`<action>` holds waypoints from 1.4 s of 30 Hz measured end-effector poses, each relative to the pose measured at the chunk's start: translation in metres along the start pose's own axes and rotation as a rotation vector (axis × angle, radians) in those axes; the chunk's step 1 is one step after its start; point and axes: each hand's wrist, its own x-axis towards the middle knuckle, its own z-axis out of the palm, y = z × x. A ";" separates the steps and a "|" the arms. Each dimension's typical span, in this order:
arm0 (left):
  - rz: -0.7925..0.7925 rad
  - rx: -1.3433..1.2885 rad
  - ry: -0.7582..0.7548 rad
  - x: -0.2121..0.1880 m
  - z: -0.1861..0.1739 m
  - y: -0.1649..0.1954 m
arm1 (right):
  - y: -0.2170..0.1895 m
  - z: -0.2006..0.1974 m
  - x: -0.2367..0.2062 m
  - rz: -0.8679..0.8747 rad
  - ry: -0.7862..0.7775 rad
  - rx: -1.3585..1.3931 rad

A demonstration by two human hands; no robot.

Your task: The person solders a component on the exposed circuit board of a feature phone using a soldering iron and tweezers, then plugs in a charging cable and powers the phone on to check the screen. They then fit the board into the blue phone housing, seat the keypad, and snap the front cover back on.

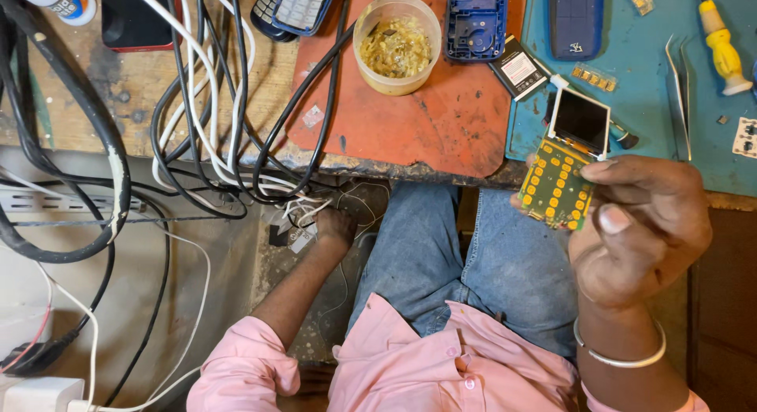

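Phone circuit board [564, 160] in right hand [639, 227]

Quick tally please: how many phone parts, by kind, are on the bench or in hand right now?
Circuit board with screen, held in the right hand: 1
Blue phone frame: 1
Dark blue back cover: 1
Battery: 1
Keypad phone front: 1
Total: 5
The left hand reaches among the cables under the bench.

pink button-up shirt, sleeves rolled above elbows, small pale buttons down front. blue denim jeans. thin silver bangle on wrist of right hand [643, 223]. left hand [335, 227] bare, no jewellery.
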 end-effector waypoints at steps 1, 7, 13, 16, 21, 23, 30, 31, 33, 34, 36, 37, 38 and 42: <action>-0.004 0.089 0.063 -0.003 0.001 -0.002 | -0.001 0.000 -0.001 0.003 0.007 -0.027; -0.084 0.225 0.179 0.001 0.001 -0.016 | 0.001 -0.008 -0.016 0.053 0.016 -0.144; -0.093 0.120 0.157 0.011 0.003 -0.016 | -0.004 -0.012 -0.020 0.187 0.007 -0.178; -0.084 0.074 0.158 0.015 0.003 -0.013 | -0.003 -0.014 -0.021 0.172 0.001 -0.190; -0.029 -0.022 0.199 0.013 -0.007 -0.007 | 0.002 -0.021 -0.025 0.133 0.025 -0.179; 0.026 -0.100 0.228 0.010 -0.015 -0.004 | 0.005 -0.024 -0.027 0.127 0.064 -0.164; 0.297 -0.931 0.734 -0.032 -0.042 -0.008 | 0.011 -0.039 -0.033 0.078 0.104 -0.168; 0.276 -1.035 0.663 -0.039 -0.045 -0.009 | 0.012 -0.040 -0.034 0.085 0.123 -0.171; 0.233 -1.235 0.509 -0.051 -0.048 -0.009 | 0.012 -0.042 -0.035 0.082 0.127 -0.159; 0.285 -1.327 0.515 -0.055 -0.048 -0.008 | 0.012 -0.042 -0.036 0.071 0.112 -0.144; 0.387 -1.509 0.521 -0.063 -0.042 -0.003 | 0.011 -0.042 -0.037 0.058 0.097 -0.123; 0.452 -1.539 0.518 -0.066 -0.038 0.000 | 0.011 -0.042 -0.038 0.053 0.098 -0.119; 0.519 -1.568 0.512 -0.067 -0.033 0.004 | 0.010 -0.042 -0.038 0.055 0.108 -0.123; 0.628 -1.489 0.496 -0.072 -0.011 0.018 | 0.008 -0.047 -0.039 0.059 0.132 -0.137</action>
